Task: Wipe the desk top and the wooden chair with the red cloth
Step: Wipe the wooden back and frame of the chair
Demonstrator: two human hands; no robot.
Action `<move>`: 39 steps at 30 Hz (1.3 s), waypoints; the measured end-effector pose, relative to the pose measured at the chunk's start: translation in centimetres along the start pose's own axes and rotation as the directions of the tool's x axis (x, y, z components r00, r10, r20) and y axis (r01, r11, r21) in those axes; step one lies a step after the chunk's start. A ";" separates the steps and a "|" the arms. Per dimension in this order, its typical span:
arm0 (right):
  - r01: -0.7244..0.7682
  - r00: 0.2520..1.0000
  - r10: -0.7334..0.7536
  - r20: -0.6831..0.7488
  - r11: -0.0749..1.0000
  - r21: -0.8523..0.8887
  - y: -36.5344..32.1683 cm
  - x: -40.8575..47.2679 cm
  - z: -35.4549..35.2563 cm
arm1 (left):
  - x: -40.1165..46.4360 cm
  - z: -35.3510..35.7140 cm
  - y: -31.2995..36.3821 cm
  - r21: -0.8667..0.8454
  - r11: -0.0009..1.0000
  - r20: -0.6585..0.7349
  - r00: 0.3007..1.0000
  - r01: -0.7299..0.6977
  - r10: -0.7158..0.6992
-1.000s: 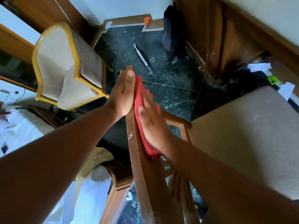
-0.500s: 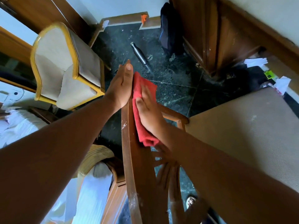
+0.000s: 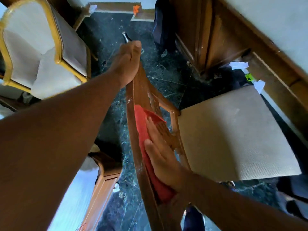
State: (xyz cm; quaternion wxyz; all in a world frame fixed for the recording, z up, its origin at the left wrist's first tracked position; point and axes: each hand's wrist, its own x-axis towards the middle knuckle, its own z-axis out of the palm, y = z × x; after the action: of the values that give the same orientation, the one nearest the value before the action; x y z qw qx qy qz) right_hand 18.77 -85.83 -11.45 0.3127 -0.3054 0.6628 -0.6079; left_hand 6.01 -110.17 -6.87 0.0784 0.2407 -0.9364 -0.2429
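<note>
The wooden chair (image 3: pixel 140 90) stands below me, its curved top rail running from centre to bottom and its beige seat (image 3: pixel 233 134) to the right. My left hand (image 3: pixel 127 64) is closed over the far end of the top rail. My right hand (image 3: pixel 162 155) lies flat, fingers together, pressing the red cloth (image 3: pixel 143 130) against the inner face of the chair's back, about halfway along the rail. The cloth's lower end bunches under my wrist.
A white upholstered chair with a gold frame (image 3: pixel 41 47) stands at upper left. A metal bottle (image 3: pixel 125 37) lies on the dark marble floor (image 3: pixel 166 67). A wooden cabinet (image 3: pixel 208 39) is at upper right, with paper scraps (image 3: pixel 238 65). Wooden furniture (image 3: pixel 103 184) sits at lower left.
My right hand has slid the red cloth down the chair back, away from my left hand and toward me. My left hand has kept its hold at the rail's far end.
</note>
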 end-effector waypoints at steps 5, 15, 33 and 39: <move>-0.160 0.979 0.176 -0.100 0.976 0.149 -0.9 13.8 -1.2 | -0.3 0.1 0.3 0.065 0.998 -0.045 0.999 -0.011 0.014; 0.031 0.991 -0.044 0.129 0.994 0.103 1.7 -11.0 -0.9 | -5.1 -1.1 2.5 0.258 0.948 -0.115 0.980 0.186 -0.161; -0.033 0.999 0.032 0.040 0.998 0.044 1.0 -5.7 0.4 | -12.7 0.9 3.4 0.073 0.988 -0.029 0.990 0.137 -0.135; -0.080 0.980 0.054 0.190 0.988 0.130 0.5 -18.9 -0.9 | -16.5 0.5 3.9 -0.134 0.949 -0.183 0.934 0.285 -0.306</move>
State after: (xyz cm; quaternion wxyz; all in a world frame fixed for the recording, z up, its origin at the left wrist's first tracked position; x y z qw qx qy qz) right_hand 29.74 -70.39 -11.08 0.4139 -0.3159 0.5973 -0.6100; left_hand 18.73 -98.93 -5.86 0.1478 0.3977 -0.8627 -0.2753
